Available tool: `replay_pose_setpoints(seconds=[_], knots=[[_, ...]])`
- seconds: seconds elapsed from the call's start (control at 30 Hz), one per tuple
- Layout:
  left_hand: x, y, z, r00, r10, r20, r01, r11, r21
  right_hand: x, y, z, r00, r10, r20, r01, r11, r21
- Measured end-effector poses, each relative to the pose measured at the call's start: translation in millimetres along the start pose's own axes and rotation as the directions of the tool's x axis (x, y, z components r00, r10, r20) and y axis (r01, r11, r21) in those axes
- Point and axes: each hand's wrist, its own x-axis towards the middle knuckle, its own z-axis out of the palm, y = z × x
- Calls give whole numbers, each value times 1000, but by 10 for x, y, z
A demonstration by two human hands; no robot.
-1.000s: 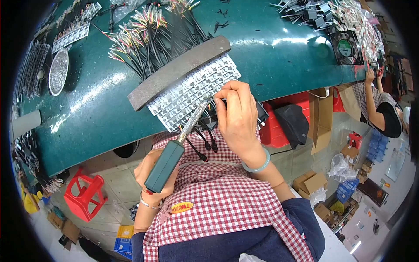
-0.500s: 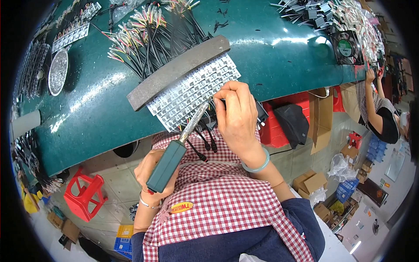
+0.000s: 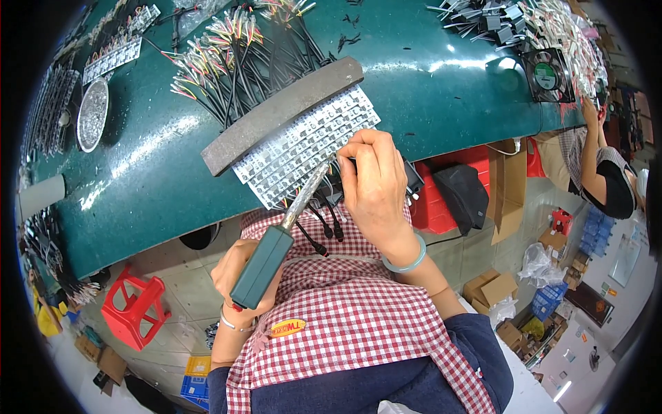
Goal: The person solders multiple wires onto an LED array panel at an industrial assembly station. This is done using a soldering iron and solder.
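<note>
My left hand (image 3: pixel 236 276) is closed round the dark green handle of a soldering iron (image 3: pixel 262 265). Its metal shaft slants up and right, with the tip at the near right edge of a white circuit board panel (image 3: pixel 303 141) marked with rows of small black parts. Beside the tip, my right hand (image 3: pixel 376 183) pinches with thumb and fingers at the panel's edge; what it grips is hidden. A curved grey bar (image 3: pixel 283 114) lies across the panel's far side. Short black cables (image 3: pixel 319 241) with plug ends hang from the near edge over my checked apron.
Bundled black cables with bared coloured ends (image 3: pixel 227 62) lie behind the bar. A shallow metal dish (image 3: pixel 92 114) sits at the left. Toward the right are a black fan (image 3: pixel 547 77) and piled wires. A co-worker's arm (image 3: pixel 591 148) shows at far right; a red stool (image 3: pixel 135 310) stands below.
My hands, the soldering iron and the panel have hardly moved. At the far right, the co-worker's arms and body have shifted slightly.
</note>
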Motion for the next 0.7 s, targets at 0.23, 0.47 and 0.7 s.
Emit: replay_pose_setpoints(seconds=[0.23,0.47,0.7], knots=[[-1,-11,-10,1000,9,15,-8,1000,-13,-7,6,0,1000,3,-5,-3,1000,0],[-11,-49,4,999,-16,34,16,1000,2,-5,-5,0,1000,0,-3,0,1000,-7],[19,-43,-4,1000,20,11,-20,1000,-11,0,-16,5,1000,-16,-24,15,1000,-13]])
